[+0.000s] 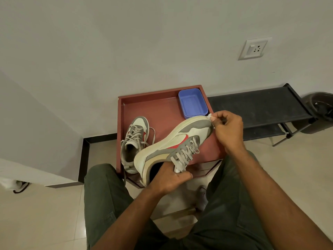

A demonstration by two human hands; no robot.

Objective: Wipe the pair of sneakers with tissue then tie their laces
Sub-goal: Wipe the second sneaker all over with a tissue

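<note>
Tissue (210, 117) against sneaker (173, 141) toe edge

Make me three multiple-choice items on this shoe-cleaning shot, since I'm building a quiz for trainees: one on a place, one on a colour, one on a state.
1. Where does the tissue touch the held sneaker?
A. at its toe
B. at its heel
C. inside its opening

2. What colour is the small tub on the red tray?
A. green
B. blue
C. yellow

3. How are the laces of the other sneaker, the one lying on the tray?
A. tied in a bow
B. removed
C. loose and untied

Answers:
1 A: the right hand pinches the tissue against the toe end, while the left hand grips the sneaker at its opening.
2 B: the tub in the tray's far right corner is plainly blue.
3 C: its laces trail slack over the tray, with no bow.
</note>
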